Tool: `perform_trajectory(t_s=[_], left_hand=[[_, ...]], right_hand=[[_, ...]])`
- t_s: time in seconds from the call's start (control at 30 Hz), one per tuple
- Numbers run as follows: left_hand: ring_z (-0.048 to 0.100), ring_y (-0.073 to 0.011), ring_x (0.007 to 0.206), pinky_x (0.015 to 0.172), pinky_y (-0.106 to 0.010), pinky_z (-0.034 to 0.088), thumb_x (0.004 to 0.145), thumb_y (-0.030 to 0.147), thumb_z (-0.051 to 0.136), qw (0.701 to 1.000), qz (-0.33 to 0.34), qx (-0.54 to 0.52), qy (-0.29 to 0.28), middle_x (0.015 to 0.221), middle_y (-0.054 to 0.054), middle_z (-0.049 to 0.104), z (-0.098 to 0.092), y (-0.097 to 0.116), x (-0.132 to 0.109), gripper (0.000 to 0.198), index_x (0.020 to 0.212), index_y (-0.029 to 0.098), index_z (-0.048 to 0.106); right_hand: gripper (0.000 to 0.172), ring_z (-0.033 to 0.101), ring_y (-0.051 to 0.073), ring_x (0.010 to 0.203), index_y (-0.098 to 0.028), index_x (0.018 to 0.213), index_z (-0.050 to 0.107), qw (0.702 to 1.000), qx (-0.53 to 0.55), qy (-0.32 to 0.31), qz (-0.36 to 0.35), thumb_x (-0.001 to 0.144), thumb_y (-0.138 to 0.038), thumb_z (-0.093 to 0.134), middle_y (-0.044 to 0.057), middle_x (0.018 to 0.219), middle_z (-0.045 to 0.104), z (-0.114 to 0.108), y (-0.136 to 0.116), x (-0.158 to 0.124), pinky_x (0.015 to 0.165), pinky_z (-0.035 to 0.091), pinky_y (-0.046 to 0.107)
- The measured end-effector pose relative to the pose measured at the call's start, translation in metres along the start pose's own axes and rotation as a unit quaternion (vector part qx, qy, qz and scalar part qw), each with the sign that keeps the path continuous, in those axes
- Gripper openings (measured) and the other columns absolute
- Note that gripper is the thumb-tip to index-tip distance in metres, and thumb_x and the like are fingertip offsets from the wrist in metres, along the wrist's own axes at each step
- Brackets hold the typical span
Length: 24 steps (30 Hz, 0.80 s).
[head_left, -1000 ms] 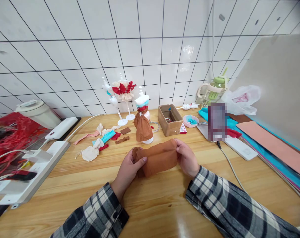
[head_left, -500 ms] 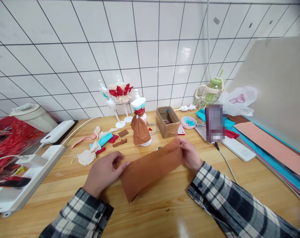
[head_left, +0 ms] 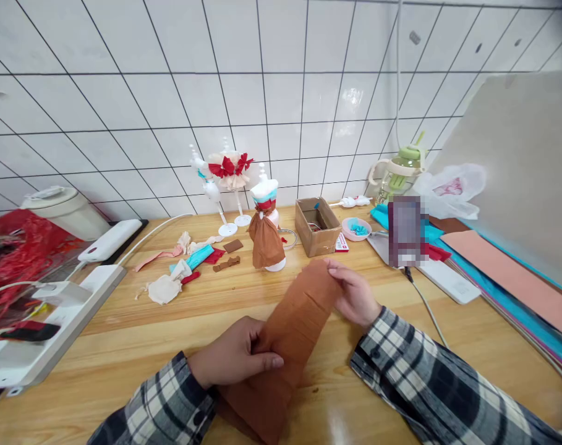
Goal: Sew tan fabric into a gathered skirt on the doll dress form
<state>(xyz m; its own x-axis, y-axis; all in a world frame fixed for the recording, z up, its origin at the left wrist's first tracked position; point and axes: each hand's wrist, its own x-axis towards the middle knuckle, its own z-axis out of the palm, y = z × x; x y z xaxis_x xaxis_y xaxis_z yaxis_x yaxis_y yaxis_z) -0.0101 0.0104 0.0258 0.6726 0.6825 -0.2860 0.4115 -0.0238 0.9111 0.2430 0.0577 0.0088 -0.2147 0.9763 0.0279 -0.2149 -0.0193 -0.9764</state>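
Head: brown sheet (head_left: 303, 315), hands (head_left: 232, 353) at edges

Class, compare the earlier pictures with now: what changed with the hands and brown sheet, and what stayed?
The left hand has come lower in view and holds the brown sheet partway along. Opened out longer, the sheet now slants down and left from the right hand. That hand kept hold of the far end; the brown-skirted stand and cardboard box stayed put.
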Motion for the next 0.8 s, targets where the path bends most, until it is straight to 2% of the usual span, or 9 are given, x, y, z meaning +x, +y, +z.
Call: perform_trajectory(t_s=[0.07, 0.17, 0.23, 0.3, 0.43, 0.53, 0.63, 0.73, 0.8], left_hand=[[0.060, -0.0163, 0.070, 0.060, -0.022, 0.044, 0.072, 0.046, 0.070, 0.989, -0.027, -0.141, -0.042, 0.080, -0.002, 0.070, -0.006, -0.003, -0.001, 0.038, 0.090, 0.013, 0.068], [0.065, -0.0213, 0.088, 0.077, -0.028, 0.049, 0.068, 0.038, 0.077, 0.958, -0.062, -0.268, -0.083, 0.097, -0.005, 0.072, -0.018, -0.009, -0.004, 0.044, 0.104, 0.015, 0.068], [0.065, -0.0217, 0.092, 0.082, -0.030, 0.049, 0.067, 0.032, 0.079, 0.948, -0.075, -0.299, -0.078, 0.100, -0.005, 0.073, -0.026, -0.011, -0.007, 0.046, 0.108, 0.016, 0.067], [0.066, -0.0211, 0.093, 0.083, -0.030, 0.049, 0.067, 0.026, 0.079, 0.943, -0.077, -0.316, -0.066, 0.103, -0.006, 0.073, -0.031, -0.013, -0.009, 0.048, 0.111, 0.017, 0.066], [0.068, -0.0193, 0.092, 0.081, -0.028, 0.051, 0.068, 0.019, 0.078, 0.931, -0.080, -0.354, -0.043, 0.107, -0.008, 0.072, -0.033, -0.015, -0.011, 0.049, 0.114, 0.016, 0.065], [0.070, -0.0175, 0.086, 0.075, -0.024, 0.052, 0.069, 0.015, 0.077, 0.923, -0.082, -0.374, -0.036, 0.103, -0.009, 0.074, -0.032, -0.018, -0.010, 0.040, 0.108, 0.013, 0.068], [0.071, -0.0177, 0.081, 0.073, -0.024, 0.054, 0.065, 0.013, 0.079, 0.907, -0.054, -0.417, -0.019, 0.097, -0.009, 0.075, -0.034, -0.022, -0.010, 0.041, 0.105, 0.014, 0.070], [0.072, -0.0215, 0.081, 0.076, -0.029, 0.057, 0.062, 0.028, 0.083, 0.864, -0.004, -0.502, 0.020, 0.093, -0.009, 0.076, -0.036, -0.024, -0.013, 0.047, 0.105, 0.015, 0.070], [0.072, -0.0215, 0.079, 0.075, -0.030, 0.058, 0.068, 0.036, 0.078, 0.844, 0.003, -0.533, 0.059, 0.089, -0.009, 0.076, -0.036, -0.023, -0.013, 0.039, 0.100, 0.014, 0.072]], right_hand=[[0.038, 0.056, 0.024, 0.111, -0.019, 0.114, 0.057, 0.979, -0.187, -0.031, -0.069, 0.079, -0.025, 0.046, 0.010, 0.118, 0.062, -0.005, 0.008, 0.007, 0.097, 0.041, 0.041], [0.059, 0.042, 0.023, 0.128, -0.020, 0.132, 0.050, 0.876, -0.434, -0.150, -0.147, 0.074, -0.006, 0.043, 0.009, 0.135, 0.053, -0.005, 0.017, 0.007, 0.108, 0.030, 0.044], [0.064, 0.041, 0.023, 0.129, -0.022, 0.134, 0.049, 0.812, -0.522, -0.203, -0.164, 0.074, 0.000, 0.042, 0.007, 0.135, 0.054, -0.003, 0.019, 0.004, 0.109, 0.027, 0.046], [0.059, 0.046, 0.023, 0.122, -0.022, 0.132, 0.052, 0.775, -0.578, -0.192, -0.167, 0.078, 0.000, 0.043, 0.008, 0.127, 0.059, -0.002, 0.018, 0.002, 0.107, 0.030, 0.044], [0.034, 0.053, 0.023, 0.099, -0.019, 0.116, 0.063, 0.744, -0.648, -0.092, -0.134, 0.087, -0.012, 0.048, 0.010, 0.100, 0.064, -0.010, 0.012, 0.005, 0.091, 0.040, 0.037], [0.023, 0.055, 0.022, 0.095, -0.018, 0.100, 0.066, 0.764, -0.638, -0.015, -0.092, 0.087, -0.014, 0.047, 0.010, 0.095, 0.061, -0.017, 0.010, 0.008, 0.086, 0.042, 0.034], [0.025, 0.057, 0.020, 0.098, -0.017, 0.100, 0.058, 0.821, -0.564, 0.038, -0.077, 0.084, -0.007, 0.042, 0.010, 0.106, 0.061, -0.017, 0.007, 0.007, 0.085, 0.043, 0.031], [0.028, 0.061, 0.017, 0.084, -0.021, 0.099, 0.049, 0.890, -0.454, 0.033, -0.017, 0.077, -0.006, 0.042, 0.003, 0.089, 0.067, -0.009, 0.005, 0.003, 0.074, 0.045, 0.029], [0.027, 0.061, 0.015, 0.072, -0.022, 0.096, 0.047, 0.933, -0.358, 0.009, 0.038, 0.074, -0.007, 0.044, -0.001, 0.077, 0.066, -0.004, 0.003, 0.002, 0.063, 0.045, 0.026]])
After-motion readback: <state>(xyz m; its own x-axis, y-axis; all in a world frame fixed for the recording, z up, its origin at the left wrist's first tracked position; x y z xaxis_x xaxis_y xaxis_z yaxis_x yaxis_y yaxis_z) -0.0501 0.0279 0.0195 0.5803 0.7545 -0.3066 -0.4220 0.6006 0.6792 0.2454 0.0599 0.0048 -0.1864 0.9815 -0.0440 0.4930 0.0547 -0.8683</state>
